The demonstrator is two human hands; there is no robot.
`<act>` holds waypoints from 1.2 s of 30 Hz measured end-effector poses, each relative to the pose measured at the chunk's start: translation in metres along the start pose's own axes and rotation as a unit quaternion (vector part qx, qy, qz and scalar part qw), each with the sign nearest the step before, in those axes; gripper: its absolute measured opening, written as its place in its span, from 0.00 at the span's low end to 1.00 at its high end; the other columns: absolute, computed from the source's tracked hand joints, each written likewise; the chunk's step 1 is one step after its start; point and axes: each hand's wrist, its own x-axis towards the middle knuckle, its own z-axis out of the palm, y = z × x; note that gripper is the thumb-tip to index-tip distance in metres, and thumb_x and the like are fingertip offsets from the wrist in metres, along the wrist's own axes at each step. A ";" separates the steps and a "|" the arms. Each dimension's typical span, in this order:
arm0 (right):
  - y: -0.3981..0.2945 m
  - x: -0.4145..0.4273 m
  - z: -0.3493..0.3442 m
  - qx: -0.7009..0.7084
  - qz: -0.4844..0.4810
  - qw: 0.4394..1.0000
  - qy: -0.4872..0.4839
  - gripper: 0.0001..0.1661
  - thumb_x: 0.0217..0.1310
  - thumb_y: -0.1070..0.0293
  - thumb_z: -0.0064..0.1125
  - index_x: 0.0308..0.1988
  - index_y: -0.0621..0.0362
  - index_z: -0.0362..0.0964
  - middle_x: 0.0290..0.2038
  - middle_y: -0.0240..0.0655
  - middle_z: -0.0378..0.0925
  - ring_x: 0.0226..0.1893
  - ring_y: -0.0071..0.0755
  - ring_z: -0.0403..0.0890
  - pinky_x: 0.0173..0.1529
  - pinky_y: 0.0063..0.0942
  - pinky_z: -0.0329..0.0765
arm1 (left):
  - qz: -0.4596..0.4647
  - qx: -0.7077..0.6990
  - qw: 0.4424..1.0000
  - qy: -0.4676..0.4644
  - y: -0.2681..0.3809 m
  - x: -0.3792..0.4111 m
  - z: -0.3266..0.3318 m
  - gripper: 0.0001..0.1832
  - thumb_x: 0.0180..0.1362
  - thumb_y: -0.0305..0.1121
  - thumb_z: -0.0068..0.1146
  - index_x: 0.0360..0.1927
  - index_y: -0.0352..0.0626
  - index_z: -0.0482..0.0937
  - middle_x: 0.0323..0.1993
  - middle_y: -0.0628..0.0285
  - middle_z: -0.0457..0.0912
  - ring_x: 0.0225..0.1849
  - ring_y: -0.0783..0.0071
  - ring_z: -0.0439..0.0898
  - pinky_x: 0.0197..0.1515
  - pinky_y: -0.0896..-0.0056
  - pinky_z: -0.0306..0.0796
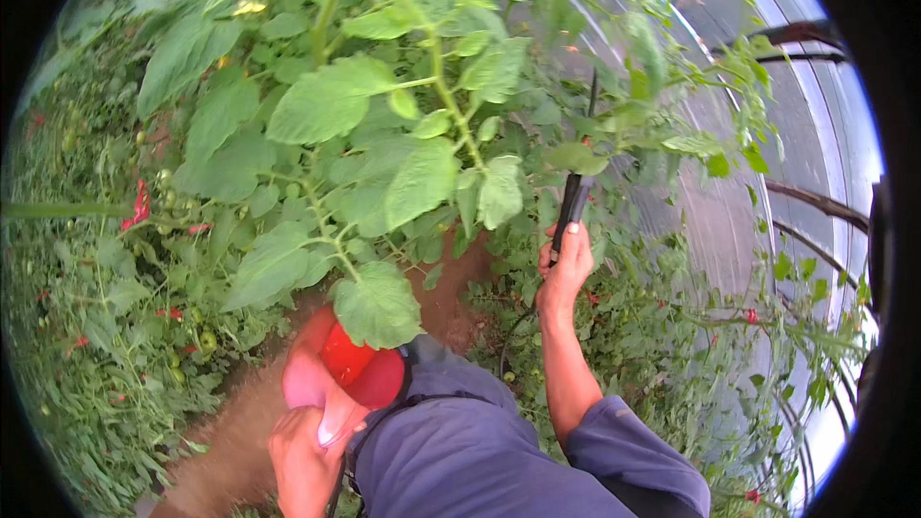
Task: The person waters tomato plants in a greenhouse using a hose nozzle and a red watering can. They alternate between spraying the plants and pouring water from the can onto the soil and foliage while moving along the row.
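Observation:
In my right hand [565,259] is the black handle of a hand tool [573,200], its upper part a thin dark rod partly covered by leaves. I cannot tell what kind of tool it is. The fingers wrap the handle, with the thumb lying along it. Low at my waist, my left hand [301,442] grips the edge of a pink-and-red bag or pouch [344,374]. Its mouth gapes and its inside is bright red. A tomato leaf [378,304] hangs over the far rim. A tall tomato stem [447,97] with broad leaves rises between me and the tool.
Dense tomato plants [165,288] stand on both sides, some bearing green fruit and red ties [137,207]. Bare soil [230,432] shows between the rows. Plastic greenhouse sheeting [709,208] curves up at the right over dark poles [817,203]. A black cable [506,345] hangs below my right hand.

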 end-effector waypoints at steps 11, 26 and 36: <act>-0.003 -0.089 0.011 0.057 0.053 0.991 -0.105 0.32 0.77 0.55 0.55 0.69 0.65 0.66 0.35 0.27 0.76 0.26 0.13 0.69 0.28 0.18 0.67 | 0.015 -0.016 1.000 -0.003 -0.029 -0.004 -0.006 0.25 0.56 0.38 0.76 0.26 0.32 0.69 0.19 0.54 0.66 0.25 0.68 0.60 0.29 0.62 0.64; 0.008 -0.262 0.032 0.160 0.102 0.982 -0.023 0.28 0.77 0.57 0.53 0.67 0.62 0.69 0.33 0.26 0.76 0.23 0.12 0.66 0.26 0.16 0.65 | 0.133 0.023 0.989 -0.061 -0.109 -0.029 -0.075 0.16 0.57 0.32 0.73 0.31 0.32 0.77 0.22 0.61 0.70 0.28 0.74 0.65 0.32 0.67 0.67; 0.022 -0.308 -0.005 0.077 0.092 0.988 0.099 0.29 0.80 0.45 0.42 0.37 0.58 0.74 0.17 0.25 0.68 0.13 0.15 0.63 0.16 0.17 0.56 | 0.163 0.019 0.984 -0.066 -0.140 -0.039 -0.094 0.19 0.52 0.33 0.77 0.28 0.32 0.75 0.20 0.50 0.74 0.23 0.67 0.66 0.30 0.64 0.69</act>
